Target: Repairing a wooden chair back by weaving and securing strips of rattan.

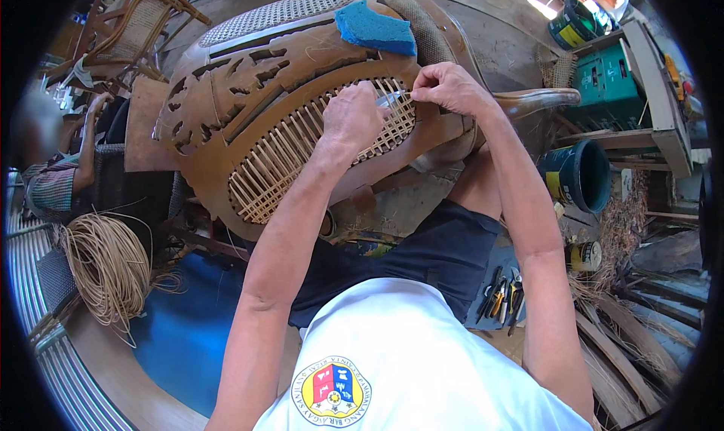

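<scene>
A carved brown wooden chair back (226, 92) lies tilted in front of me, with a panel of woven cane strips (294, 156) in its opening. My left hand (353, 116) rests on the upper right part of the weave, fingers curled around a thin strand. My right hand (449, 88) sits at the panel's right edge, its fingertips pinched on a cane strand against the frame. A blue sponge (375, 28) lies on the chair frame just above both hands.
A coil of loose cane (109, 265) lies at the left. Another person (64, 167) sits at the far left near a cane chair (139, 24). Buckets (581, 176), a green crate (607, 80) and hand tools (501, 295) are at the right. A blue mat (185, 333) lies below.
</scene>
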### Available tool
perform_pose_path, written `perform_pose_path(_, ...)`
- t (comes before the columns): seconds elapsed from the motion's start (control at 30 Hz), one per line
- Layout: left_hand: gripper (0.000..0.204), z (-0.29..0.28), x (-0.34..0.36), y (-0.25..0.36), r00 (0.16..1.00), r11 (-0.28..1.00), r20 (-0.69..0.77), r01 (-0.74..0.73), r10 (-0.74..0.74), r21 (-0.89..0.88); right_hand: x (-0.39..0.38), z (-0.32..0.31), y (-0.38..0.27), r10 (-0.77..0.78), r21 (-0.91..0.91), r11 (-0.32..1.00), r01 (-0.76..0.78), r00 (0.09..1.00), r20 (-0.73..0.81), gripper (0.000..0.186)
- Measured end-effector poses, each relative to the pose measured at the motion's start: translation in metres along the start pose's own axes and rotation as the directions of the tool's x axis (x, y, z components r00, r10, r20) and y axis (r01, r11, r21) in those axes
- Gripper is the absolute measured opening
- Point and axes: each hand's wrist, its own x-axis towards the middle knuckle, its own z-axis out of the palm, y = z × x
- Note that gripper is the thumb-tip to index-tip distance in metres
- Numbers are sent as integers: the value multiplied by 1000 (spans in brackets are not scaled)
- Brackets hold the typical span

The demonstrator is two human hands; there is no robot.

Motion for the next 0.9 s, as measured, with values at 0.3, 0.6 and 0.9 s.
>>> perform_pose_path(0.3, 34, -16, 3, -1, 995, 994, 101, 36, -25, -108, -4, -5, -13, -34, -88, 996, 35, 999, 15, 19)
perform_pose_path(0.6, 31, -13, 5, 4, 993, 990, 74, 99, -91, -103, -2, -3, -2, -88, -58, 995, 85, 995, -44, 17)
perform_pose_path(0.9, 27, -8, 1, -5, 1000, 999, 26, 7, -5, -53, 0, 11, -7, -197, -194, 964, 184, 979, -51, 17)
